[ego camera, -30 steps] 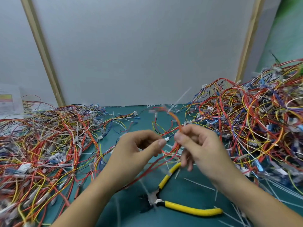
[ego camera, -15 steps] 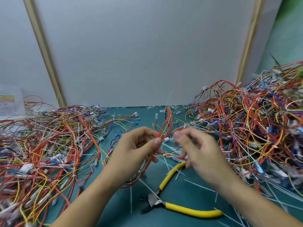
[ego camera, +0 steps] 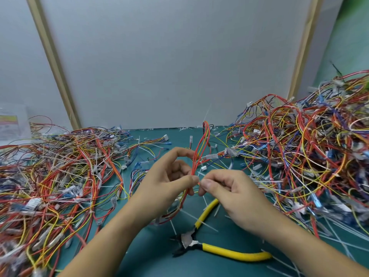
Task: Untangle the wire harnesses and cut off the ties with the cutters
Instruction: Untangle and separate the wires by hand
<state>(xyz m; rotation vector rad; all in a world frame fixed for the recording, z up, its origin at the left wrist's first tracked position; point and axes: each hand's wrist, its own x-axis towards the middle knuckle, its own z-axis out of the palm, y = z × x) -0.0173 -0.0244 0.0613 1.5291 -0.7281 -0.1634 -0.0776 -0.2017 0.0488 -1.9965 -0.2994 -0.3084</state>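
Over the middle of the desk (ego camera: 151, 256), harness (ego camera: 204, 136): red, orange and yellow loop held upright off the surface, white tie tail (ego camera: 207, 113) poking from its far end.
Left hand (ego camera: 167, 182): fingers clamped on the loop's strands.
Right hand (ego camera: 233, 196): fingers pinching the same bundle; strand or tie, too small to tell.
Cutters (ego camera: 225, 252): lying near, yellow handles, untouched.
Risk, snag: strands trailing toward the right pile (ego camera: 299, 156); hard pull likely to drag more wires in or tighten a knot.
Risk, cut: tie snug against insulation; careless nip likely to nick a wire.
Risk, clutter: loose cut ties (ego camera: 343, 234) strewn near right; easy fumble at pickup.
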